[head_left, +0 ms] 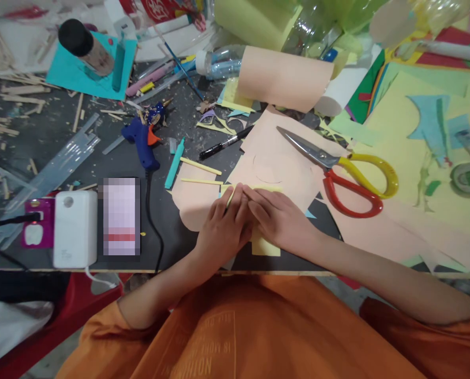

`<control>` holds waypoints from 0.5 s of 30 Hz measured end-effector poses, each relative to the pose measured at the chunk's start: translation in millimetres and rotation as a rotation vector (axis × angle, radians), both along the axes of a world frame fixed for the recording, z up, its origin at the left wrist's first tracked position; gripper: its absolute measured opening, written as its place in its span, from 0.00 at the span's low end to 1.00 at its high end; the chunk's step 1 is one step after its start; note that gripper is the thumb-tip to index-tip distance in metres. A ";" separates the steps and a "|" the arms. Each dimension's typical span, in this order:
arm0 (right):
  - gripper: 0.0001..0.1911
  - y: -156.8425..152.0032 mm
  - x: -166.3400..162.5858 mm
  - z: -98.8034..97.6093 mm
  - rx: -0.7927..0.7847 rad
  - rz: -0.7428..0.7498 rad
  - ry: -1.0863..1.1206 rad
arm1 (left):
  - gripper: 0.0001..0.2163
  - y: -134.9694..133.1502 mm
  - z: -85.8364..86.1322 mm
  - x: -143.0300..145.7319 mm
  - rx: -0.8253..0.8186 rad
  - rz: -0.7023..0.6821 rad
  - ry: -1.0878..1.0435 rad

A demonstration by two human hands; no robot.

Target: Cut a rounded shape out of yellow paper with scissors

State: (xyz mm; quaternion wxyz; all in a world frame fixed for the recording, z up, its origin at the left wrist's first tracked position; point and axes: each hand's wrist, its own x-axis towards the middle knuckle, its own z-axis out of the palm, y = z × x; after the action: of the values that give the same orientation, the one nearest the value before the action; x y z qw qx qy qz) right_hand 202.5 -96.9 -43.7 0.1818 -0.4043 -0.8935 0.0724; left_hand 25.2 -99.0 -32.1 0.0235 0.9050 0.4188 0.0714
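While both hands pressed down at the near edge of the worktop [61,152], the yellow paper [264,246] lay directly beneath them, its long axis running from the person's body away toward the scissors [338,168]. Left hand [223,231] and right hand [280,218] met side by side over the strip, touching each other. Fingers [235,202] lay flat and close together on the paper, pressing rather than pinching; a thin yellow edge showed between the fingertips. Neither hand was clearly nearer: both sat on it. Peach paper [266,163] lay under its far end. Glue gun [144,142] sat well apart, left.
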 end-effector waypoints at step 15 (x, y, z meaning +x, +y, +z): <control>0.08 -7.6 35.5 29.5 0.159 -0.118 -0.300 | 0.21 0.4 11.7 -10.3 -0.019 0.041 0.097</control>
State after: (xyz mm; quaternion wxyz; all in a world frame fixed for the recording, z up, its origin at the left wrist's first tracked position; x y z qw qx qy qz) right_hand 238.0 -104.5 -14.1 0.0819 -0.4464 -0.8883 -0.0705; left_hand 15.0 -98.6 -20.4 0.0103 0.8984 0.4385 0.0241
